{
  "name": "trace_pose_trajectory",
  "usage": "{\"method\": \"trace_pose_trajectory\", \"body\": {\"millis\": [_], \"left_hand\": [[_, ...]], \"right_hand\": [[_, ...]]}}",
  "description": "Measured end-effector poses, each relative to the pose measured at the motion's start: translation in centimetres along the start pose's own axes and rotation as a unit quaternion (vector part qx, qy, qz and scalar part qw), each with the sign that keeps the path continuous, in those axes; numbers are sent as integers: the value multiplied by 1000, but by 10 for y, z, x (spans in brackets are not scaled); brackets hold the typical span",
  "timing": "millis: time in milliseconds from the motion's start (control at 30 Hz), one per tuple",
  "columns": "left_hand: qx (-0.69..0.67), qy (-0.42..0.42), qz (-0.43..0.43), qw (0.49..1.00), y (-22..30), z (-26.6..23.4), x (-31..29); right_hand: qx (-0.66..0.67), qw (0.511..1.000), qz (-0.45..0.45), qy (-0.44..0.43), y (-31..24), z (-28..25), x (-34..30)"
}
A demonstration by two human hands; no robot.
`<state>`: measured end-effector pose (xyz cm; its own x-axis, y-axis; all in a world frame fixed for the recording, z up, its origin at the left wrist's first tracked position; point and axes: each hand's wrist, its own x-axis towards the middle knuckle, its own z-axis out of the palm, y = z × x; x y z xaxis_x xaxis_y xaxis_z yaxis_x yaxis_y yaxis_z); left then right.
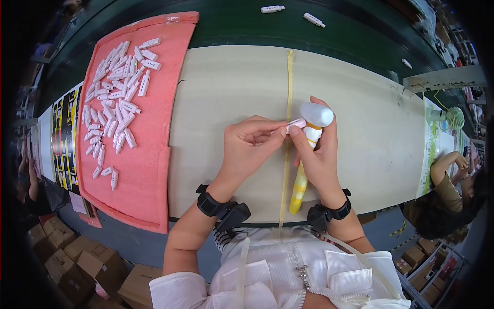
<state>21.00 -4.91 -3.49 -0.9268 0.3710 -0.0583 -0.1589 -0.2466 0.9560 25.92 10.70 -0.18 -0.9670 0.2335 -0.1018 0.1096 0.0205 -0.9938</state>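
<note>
Above the middle of the worktable, my left hand [246,147] pinches one end of a small white-pink stick-shaped device [295,124] between thumb and fingers. My right hand [321,164] is wrapped round a mallet [298,191] with a rounded pale head and a handle bound in white and yellow. The mallet's head points away from me, its handle end toward me. My right thumb reaches across to the device's far end, close beside the mallet's neck. Many similar white devices [123,121] lie loosely piled on a pink foam mat [144,190] at the left.
A yellow tape line [289,87] crosses the beige table mat [231,72]. Beyond runs a dark green belt [231,23] with several white devices on it. A small green fan [454,118] stands at the right, near another person [446,180]. Cardboard boxes [103,262] sit below left.
</note>
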Motion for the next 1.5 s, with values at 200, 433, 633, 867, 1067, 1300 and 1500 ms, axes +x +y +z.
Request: {"method": "trace_pose_trajectory", "body": {"millis": [200, 433, 633, 867, 1067, 1300, 1500], "left_hand": [[37, 1, 48, 998, 6, 7, -1], [335, 43, 155, 929, 2, -17, 6], [426, 42, 195, 883, -9, -23, 11], [426, 42, 190, 884, -8, -24, 11], [426, 43, 195, 882, -9, -23, 12], [292, 26, 173, 940, 2, -12, 7], [11, 2, -31, 999, 8, -6, 2]], "right_hand": [[7, 1000, 22, 12, -6, -2, 2], [-120, 992, 27, -16, -11, -14, 7], [-90, 985, 87, -117, -24, -6, 0], [-158, 980, 8, -119, -20, 1, 1], [-151, 981, -10, -124, -3, 6, 3], [-95, 995, 24, 16, -3, -4, 9], [3, 1000, 24, 11, -7, 1, 5]]}}
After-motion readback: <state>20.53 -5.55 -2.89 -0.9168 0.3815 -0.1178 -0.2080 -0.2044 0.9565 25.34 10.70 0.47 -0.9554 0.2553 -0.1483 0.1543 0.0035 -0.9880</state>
